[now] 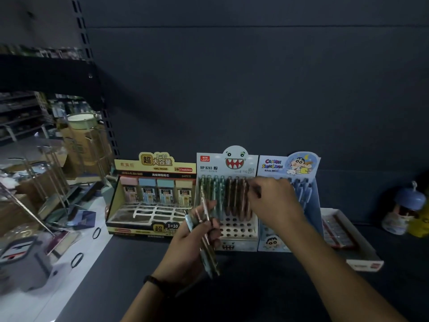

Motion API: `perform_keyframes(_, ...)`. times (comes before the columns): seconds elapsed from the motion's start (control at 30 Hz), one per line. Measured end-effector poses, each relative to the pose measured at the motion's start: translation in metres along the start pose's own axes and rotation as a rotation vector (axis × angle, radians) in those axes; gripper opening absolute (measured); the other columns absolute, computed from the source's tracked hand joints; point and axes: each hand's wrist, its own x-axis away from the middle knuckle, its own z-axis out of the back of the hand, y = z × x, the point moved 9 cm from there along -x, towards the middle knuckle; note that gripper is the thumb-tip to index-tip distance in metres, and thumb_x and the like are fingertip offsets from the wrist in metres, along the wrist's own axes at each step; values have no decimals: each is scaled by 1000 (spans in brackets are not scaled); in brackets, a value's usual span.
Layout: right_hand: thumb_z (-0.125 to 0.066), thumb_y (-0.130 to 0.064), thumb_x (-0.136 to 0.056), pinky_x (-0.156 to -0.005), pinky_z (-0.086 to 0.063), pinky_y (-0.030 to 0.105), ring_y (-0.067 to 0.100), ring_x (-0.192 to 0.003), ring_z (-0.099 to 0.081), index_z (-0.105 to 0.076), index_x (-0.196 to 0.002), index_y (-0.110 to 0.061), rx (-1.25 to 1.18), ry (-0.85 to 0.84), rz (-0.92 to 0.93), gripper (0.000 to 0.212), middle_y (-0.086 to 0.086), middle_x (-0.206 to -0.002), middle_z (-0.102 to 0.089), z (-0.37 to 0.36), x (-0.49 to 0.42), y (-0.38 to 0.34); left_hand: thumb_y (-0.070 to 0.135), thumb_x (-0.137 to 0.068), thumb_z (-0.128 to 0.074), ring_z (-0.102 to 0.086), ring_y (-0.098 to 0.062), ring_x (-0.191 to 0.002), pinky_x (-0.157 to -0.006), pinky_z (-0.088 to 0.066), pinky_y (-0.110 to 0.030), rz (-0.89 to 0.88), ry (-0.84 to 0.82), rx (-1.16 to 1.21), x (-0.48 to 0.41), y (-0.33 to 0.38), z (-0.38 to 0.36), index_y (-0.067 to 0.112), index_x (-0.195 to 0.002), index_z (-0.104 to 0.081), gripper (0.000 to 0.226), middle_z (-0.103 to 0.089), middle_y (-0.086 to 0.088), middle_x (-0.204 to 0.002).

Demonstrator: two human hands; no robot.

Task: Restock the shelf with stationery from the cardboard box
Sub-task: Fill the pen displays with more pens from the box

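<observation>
1. Grips a bundle of mechanical pencils (205, 242) in the left hand (192, 245), fingers curled round the barrels, low in front of the monster-face display box (228, 163).
2. Pinches a single dark pencil (257, 191) between the fingertips of the right hand (276, 203), at the right end of the row standing in that box.
3. Holds green pencils to the left and brown ones to the right, upright in the rear holes of the box's perforated white base.
4. Sits just beside a lead-refill display box (153, 168) on its left and a Crayon Shin-chan pen box (290, 163) on its right, all on the dark shelf (255, 287).
5. Further right: a white tray (362, 255) and a blue-capped figure bottle (406, 205).
6. Wears a dark band (153, 281) on the left wrist.
</observation>
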Motion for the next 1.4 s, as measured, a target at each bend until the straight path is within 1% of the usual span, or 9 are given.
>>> perform_keyframes(0.2, -64, -37, -101, -62, -53, 26, -1, -58, -61, -73, -128, -28, -271, 92, 11, 29, -14, -69, -66, 26, 14, -14, -5, -101, -55, -62, -23, -81, -74, -55, -37, -11, -82, 27, 5, 6, -7, 1, -139, -59, 39, -71, -18, -107)
perform_keyframes(0.33, -79, -30, -94, -59, -50, 4, -13, -74, -69, -71, -129, -27, -595, -202, 43, 36, -15, -100, -70, 5, 24, -51, 0, -100, -59, -66, -23, -85, -75, -57, -35, -42, -112, -97, 7, 6, -11, -9, -126, -58, 27, -74, -27, -117)
perform_keyframes(0.47, -83, -11, -90, -61, -67, 36, 18, -77, -80, -74, -126, -22, -848, -328, -50, 39, 2, -109, -72, -13, 27, -59, 3, -97, -59, -67, -24, -88, -78, -57, -33, -85, -175, -132, 9, 8, -15, -14, -125, -57, 33, -73, -28, -114)
perform_keyframes(0.67, -86, -15, -88, -71, -63, 31, 10, -71, -77, -72, -117, -33, -849, 70, -3, 37, 0, -78, -77, 26, 14, -37, 15, -101, -54, -73, -39, -114, -95, -61, -46, -121, -63, -143, 4, 11, -5, 3, -137, -61, 38, -72, -27, -126)
perform_keyframes(0.77, -83, -16, -92, -69, -66, 40, 15, -67, -78, -74, -114, -26, -953, 214, -83, 26, 1, -73, -78, 34, 9, -14, 26, -106, -50, -69, -28, -78, -74, -57, -44, -184, 21, -194, 4, 17, 3, 30, -148, -57, 42, -73, -16, -97)
perform_keyframes(0.93, -78, -25, -97, -65, -59, 33, 5, -61, -70, -74, -110, -29, -598, 297, -9, 14, -7, -67, -72, 24, 10, -11, 17, -114, -37, -32, -12, -59, -58, -31, -32, -191, 109, -69, 2, 21, 11, 38, -149, -56, 46, -40, -1, -74)
perform_keyframes(1.13, -74, -25, -98, -77, -57, 29, 5, -75, -67, -72, -104, -23, -428, 180, 17, 7, -17, -78, -67, -1, 9, -24, -7, -106, -35, -51, -21, -71, -70, -48, -37, -102, 93, 25, 8, 14, 3, 17, -115, -73, 46, -59, -11, -85)
perform_keyframes(1.3, -72, -26, -99, -68, -38, 3, -1, -71, -59, -71, -102, -24, -327, 102, 41, 4, -16, -82, -68, -13, 5, -33, 3, -101, -53, -74, -36, -103, -89, -63, -46, -107, 70, -9, 10, 20, -2, 15, -140, -58, 41, -74, -18, -126)
perform_keyframes(1.4, -70, -25, -101, -74, -56, 21, 10, -74, -68, -75, -110, -22, -245, 69, 82, 11, -5, -89, -77, -20, 3, -40, 7, -102, -53, -73, -42, -111, -90, -61, -54, -101, 28, -23, 11, 23, -6, 11, -143, -53, 42, -70, -17, -137)
